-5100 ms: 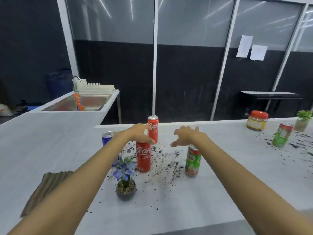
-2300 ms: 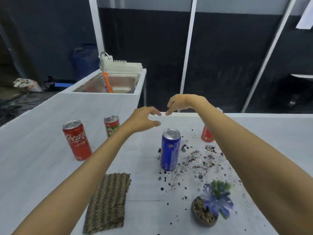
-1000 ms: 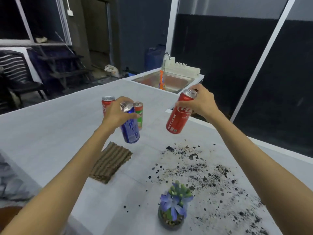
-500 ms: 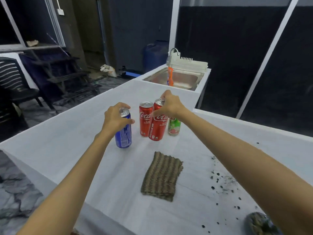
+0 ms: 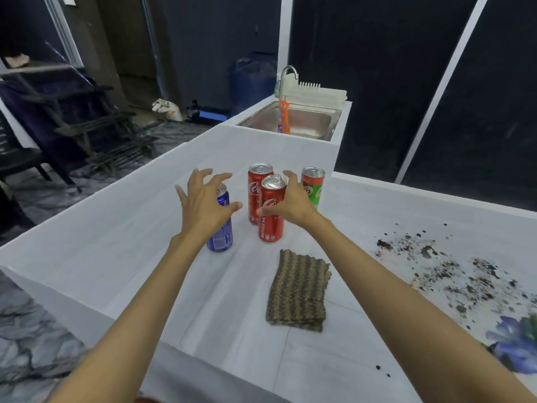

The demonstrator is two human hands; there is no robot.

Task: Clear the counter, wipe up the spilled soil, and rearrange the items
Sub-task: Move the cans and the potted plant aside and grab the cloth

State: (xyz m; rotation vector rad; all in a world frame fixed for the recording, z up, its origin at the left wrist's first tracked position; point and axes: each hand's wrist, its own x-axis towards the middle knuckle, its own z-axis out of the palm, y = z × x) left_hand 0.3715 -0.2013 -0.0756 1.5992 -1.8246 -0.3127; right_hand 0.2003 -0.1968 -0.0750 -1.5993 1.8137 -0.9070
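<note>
Four cans stand upright in a cluster on the white counter [image 5: 116,251], near its left arm that leads to the sink [image 5: 305,123]. The blue can [image 5: 221,234] stands leftmost; the near red can [image 5: 271,210] stands just beside it to the right; the far red can [image 5: 255,184] stands directly behind the near one; the green can [image 5: 315,184], with a red top band, stands rightmost. All tops are silver with pull tabs. The left hand [image 5: 206,205] is spread wide open in front of the blue can, fingers splayed, holding nothing. The right hand [image 5: 293,199] is also open, curved loosely around the right side of the near red can; whether it touches the can cannot be told. A folded brown woven cloth [image 5: 297,289] lies flat in front of the cans, apart from them. Dark spilled soil [image 5: 453,271] is scattered over the counter to the right, well apart from the cans. A blue-flowered plant [image 5: 514,341] sits at the right edge, blurred.
</note>
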